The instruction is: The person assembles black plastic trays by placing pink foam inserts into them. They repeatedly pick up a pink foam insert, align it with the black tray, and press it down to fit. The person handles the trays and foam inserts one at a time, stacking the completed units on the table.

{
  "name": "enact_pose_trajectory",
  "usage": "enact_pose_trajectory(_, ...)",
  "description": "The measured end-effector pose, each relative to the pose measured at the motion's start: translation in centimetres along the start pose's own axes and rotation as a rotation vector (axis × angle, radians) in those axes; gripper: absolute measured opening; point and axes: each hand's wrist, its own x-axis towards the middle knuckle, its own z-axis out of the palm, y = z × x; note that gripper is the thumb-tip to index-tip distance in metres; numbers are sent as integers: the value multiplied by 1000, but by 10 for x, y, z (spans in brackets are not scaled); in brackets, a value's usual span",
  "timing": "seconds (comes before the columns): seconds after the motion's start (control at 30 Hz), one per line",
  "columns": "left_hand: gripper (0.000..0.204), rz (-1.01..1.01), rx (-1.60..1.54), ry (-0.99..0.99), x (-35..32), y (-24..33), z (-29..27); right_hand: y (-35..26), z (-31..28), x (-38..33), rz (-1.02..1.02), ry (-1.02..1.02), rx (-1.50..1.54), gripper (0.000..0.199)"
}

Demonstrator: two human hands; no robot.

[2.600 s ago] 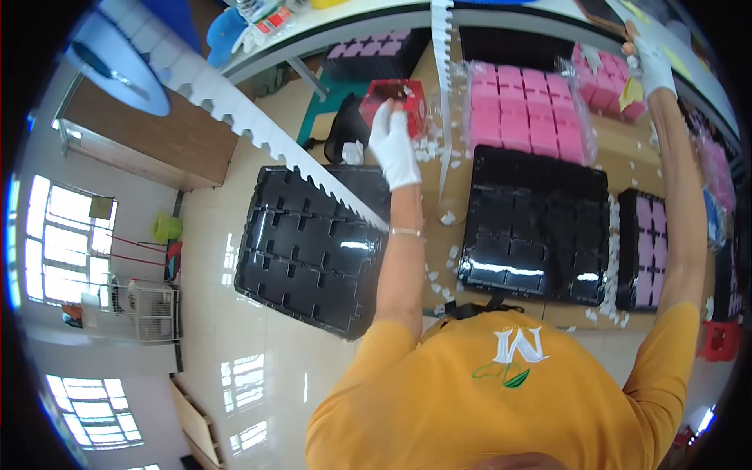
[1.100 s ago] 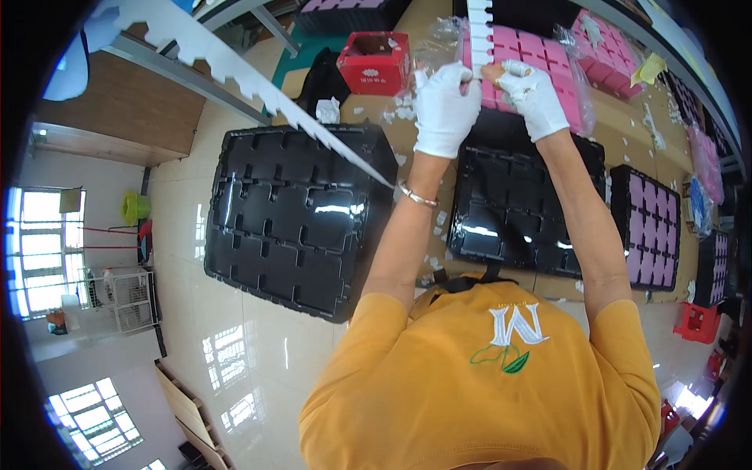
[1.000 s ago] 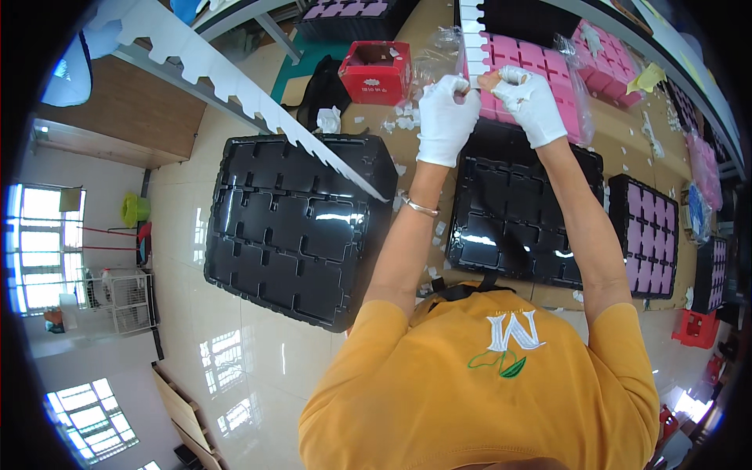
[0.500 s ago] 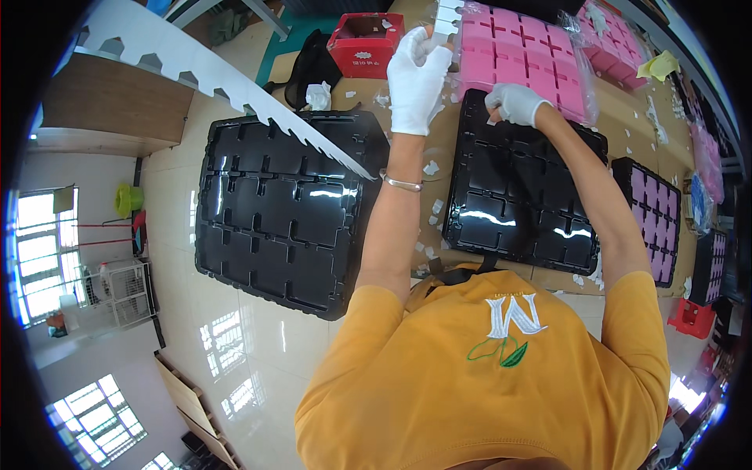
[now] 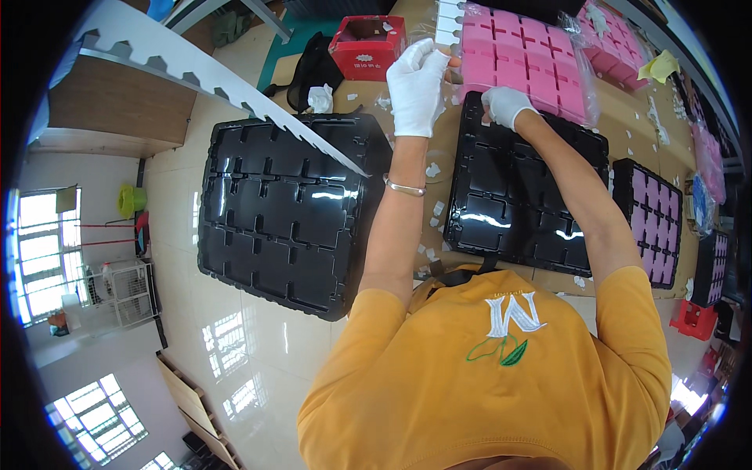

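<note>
My left hand [image 5: 415, 88], in a white glove with bare fingertips, is closed in a pinch beside a strip of white labels [image 5: 448, 22]. Whatever sits between its fingertips is too small to make out. A black plastic tray [image 5: 517, 188] with molded compartments lies in front of me on the table. Over its far left corner is my gloved right hand [image 5: 506, 106], fingers curled inward against the tray's top. What those fingers hold, if anything, stays hidden. Just beyond this tray stands a block of pink trays [image 5: 521, 59] in clear plastic wrap.
More black trays [image 5: 282, 207] stand at the left, under a long white notched bar [image 5: 211, 86]. A red box [image 5: 366, 48] and a black bag [image 5: 313, 70] sit at the back. Trays with pink pieces [image 5: 656, 223] are at right. Paper scraps litter the cardboard-covered table [image 5: 439, 168].
My left hand has come away from the end of the label strip, slightly nearer to me. My right hand has shifted a little left along the tray's corner.
</note>
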Motion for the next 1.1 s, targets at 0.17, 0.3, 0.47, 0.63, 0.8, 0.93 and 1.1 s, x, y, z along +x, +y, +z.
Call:
enact_pose_trajectory(0.17,21,-23,-56,-17,0,0,5,4,10,-3,-116,40,-80,19)
enact_pose_trajectory(0.3,22,-59,-128,-21,-7,11,0,-7,-2,-15,-187,17,155,21)
enact_pose_trajectory(0.47,23,-34,-58,-121,-12,29,-16,-57,10,-66,-317,-41,860,24)
enact_pose_trajectory(0.63,21,-56,-131,-121,-23,26,-27,-88,-31,-107,-532,566,544,18)
enact_pose_trajectory(0.8,16,-84,-200,-62,-34,31,-25,-114,-66,-134,-494,1017,114,43)
enact_pose_trajectory(0.93,15,-38,-238,-38,-39,37,-22,-133,-89,-127,-452,1048,-134,46)
enact_pose_trajectory(1.1,19,-30,-115,-48,-42,45,-21,-136,-87,-120,-397,971,-224,45)
